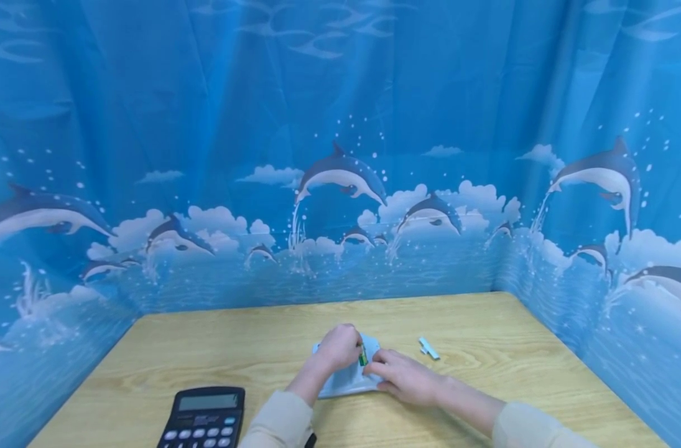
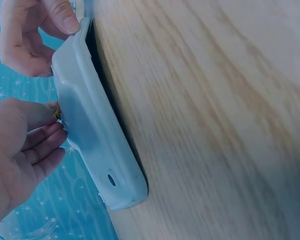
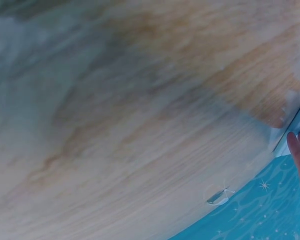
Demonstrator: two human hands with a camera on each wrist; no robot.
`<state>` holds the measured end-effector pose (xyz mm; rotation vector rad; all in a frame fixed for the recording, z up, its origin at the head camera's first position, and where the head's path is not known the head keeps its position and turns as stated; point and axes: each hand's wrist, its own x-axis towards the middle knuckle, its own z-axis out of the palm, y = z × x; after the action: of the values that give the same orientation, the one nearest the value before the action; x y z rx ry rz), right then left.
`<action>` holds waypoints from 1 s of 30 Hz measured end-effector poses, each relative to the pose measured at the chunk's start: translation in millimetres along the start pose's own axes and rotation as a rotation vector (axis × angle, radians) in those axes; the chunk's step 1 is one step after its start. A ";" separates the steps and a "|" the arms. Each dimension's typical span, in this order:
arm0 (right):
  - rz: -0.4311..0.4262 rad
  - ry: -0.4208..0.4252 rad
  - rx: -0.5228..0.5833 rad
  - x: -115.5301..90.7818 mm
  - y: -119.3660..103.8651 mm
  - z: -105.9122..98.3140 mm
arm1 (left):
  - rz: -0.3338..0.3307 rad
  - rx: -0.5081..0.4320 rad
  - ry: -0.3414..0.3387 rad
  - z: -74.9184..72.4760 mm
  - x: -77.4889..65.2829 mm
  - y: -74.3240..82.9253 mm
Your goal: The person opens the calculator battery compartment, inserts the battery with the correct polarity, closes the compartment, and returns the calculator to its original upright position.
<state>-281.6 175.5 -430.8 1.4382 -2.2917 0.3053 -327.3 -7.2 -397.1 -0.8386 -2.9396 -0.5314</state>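
A light-blue plastic device [image 1: 348, 379] lies on the table, its raised side seen edge-on in the left wrist view. My left hand [image 1: 338, 347] is over its upper part, thumb and fingertips pinching a small green battery [image 1: 364, 356]. Only a yellowish end of that battery [image 2: 58, 113] shows between the fingers in the left wrist view. From the right side, my right hand [image 1: 407, 376] grips the device's edge, thumb along the near rim and fingers bent over the top. The hand covers part of the device's right side.
To the right lies a small light-blue plastic piece with a tab [image 1: 428, 348], like a battery cover. A black desk calculator [image 1: 208, 414] sits at the front left of the wooden table [image 1: 234, 345]. A blue dolphin-print curtain [image 1: 250, 267] encloses the table's back and sides.
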 end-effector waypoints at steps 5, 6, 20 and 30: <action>0.013 -0.002 -0.002 0.9 0.0 -1.1 | 0.001 -0.041 -0.004 -0.3 1.6 -2.3; 0.017 -0.008 -0.001 1.0 -0.2 -1.2 | -0.007 -0.058 -0.009 -0.2 1.8 -2.9; 0.041 -0.032 -0.018 -1.1 1.4 2.7 | -0.061 -0.119 -0.026 -0.2 1.4 -1.9; 0.076 -0.066 0.004 0.3 -1.2 -0.9 | -0.100 -0.192 -0.060 -0.6 2.8 -1.1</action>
<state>-280.4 175.2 -429.9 1.3845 -2.4036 0.2891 -330.3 -6.9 -396.5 -0.7380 -3.0346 -0.8200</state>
